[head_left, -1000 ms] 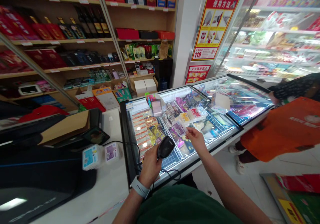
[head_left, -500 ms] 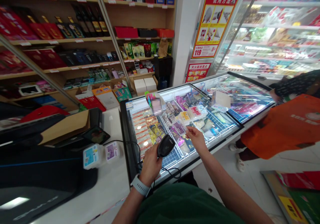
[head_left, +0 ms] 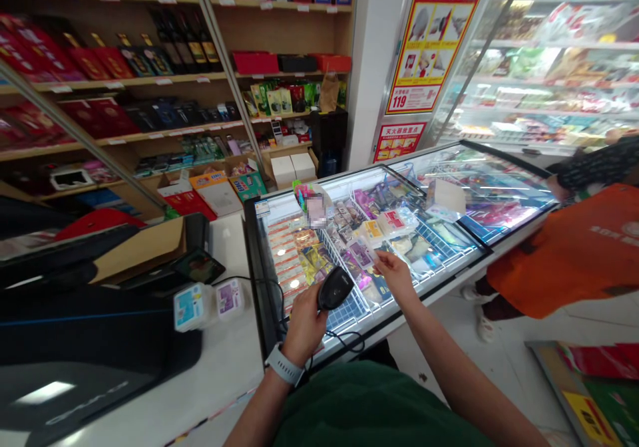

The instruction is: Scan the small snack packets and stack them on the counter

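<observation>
My left hand (head_left: 303, 322), with a white watch at the wrist, is closed round a black corded barcode scanner (head_left: 334, 288) held over the glass lid of a chest freezer (head_left: 444, 267). My right hand (head_left: 396, 273) pinches a small purple and white packet (head_left: 361, 253) just beyond the scanner's head. More small packets (head_left: 394, 222) lie on the freezer glass past my right hand. Frozen goods in wire baskets show under the glass.
A white counter (head_left: 219, 367) at left carries a black till screen (head_left: 74, 360), a payment terminal (head_left: 200, 265) and two small boxes (head_left: 207, 304). Shelves of boxed goods stand behind. A person in an orange apron (head_left: 569, 254) stands at the freezer's right side. An upright cooler is at back right.
Both hands stay in nearly the same pose with scanner and packet. The view has shifted slightly, and the person in orange has edged to the right.
</observation>
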The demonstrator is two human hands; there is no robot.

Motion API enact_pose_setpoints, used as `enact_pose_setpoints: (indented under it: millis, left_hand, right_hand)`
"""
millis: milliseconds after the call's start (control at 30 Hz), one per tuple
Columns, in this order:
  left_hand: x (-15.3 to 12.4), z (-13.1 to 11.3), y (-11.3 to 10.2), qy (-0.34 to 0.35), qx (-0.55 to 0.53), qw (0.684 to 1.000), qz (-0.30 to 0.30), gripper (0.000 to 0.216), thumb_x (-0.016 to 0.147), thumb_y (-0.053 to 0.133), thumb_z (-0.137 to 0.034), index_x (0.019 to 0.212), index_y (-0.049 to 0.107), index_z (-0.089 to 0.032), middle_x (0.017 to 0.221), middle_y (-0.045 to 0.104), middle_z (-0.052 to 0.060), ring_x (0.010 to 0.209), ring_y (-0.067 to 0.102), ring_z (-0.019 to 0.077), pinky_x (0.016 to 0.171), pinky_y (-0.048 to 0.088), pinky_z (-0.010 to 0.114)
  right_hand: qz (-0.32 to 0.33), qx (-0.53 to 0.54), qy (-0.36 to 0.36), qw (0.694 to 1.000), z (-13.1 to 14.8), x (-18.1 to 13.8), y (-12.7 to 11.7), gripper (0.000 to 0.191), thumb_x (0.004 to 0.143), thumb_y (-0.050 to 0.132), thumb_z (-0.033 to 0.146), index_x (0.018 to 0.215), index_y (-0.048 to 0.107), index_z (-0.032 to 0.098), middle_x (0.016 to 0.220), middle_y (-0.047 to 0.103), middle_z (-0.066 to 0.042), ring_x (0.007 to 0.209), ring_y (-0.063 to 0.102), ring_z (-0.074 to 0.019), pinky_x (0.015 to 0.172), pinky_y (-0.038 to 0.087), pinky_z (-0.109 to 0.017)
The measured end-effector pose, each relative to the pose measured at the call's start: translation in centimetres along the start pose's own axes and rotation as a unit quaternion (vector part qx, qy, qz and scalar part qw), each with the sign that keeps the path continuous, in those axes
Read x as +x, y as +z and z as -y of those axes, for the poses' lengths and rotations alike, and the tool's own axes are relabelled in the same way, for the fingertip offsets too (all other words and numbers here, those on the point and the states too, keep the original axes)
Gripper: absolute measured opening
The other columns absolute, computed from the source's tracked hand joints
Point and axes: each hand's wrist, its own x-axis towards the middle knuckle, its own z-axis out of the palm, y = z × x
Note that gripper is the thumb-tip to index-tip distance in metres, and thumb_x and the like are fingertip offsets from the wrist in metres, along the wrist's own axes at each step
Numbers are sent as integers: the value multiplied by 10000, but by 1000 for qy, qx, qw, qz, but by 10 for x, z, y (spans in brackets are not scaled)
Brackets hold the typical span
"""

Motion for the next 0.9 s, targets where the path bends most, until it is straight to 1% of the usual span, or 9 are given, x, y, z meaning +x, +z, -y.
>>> enact_pose_setpoints:
  millis: [233,533,667,767,900]
  left_hand:
    - [9,3,-6,11,9,1000,-15,547,753,516,-35,1280,558,-177,1251,665,120,1184,605,286,1050,461,500]
    - [25,-9,-15,29,25,999,-37,502,757,517,-47,1239,576,-177,1176,687,113,1116,624,285,996,480,487]
    - [26,-17,-19,38,29,997,-54,581,729,511,-24,1286,544,-184,1248,660,117,1186,596,287,1047,449,507]
    - [27,-20,-22,42,30,997,-57,627,710,504,-16,1313,525,-186,1289,639,118,1221,576,283,1070,436,507]
    - [29,-19,-23,45,38,996,-71,649,724,504,-21,1352,495,-185,1355,599,125,1284,536,286,1111,402,512]
  right_hand:
    - [-1,17,6,1000,-4,0,2,581,531,818,609,909,705,182,789,727,-42,637,653,-181,664,584,-367]
    - [11,27,8,1000,-8,0,4,593,564,812,621,935,717,167,785,737,-51,660,675,-194,705,592,-385]
    - [15,36,20,999,-12,0,8,574,556,820,610,918,711,177,796,734,-38,650,671,-183,704,595,-379]
    - [31,45,27,998,-14,2,13,555,566,822,592,918,714,177,812,734,-33,642,664,-171,702,592,-366]
    - [33,64,42,997,-12,4,20,583,520,853,574,908,713,163,791,732,-34,623,655,-163,677,589,-360]
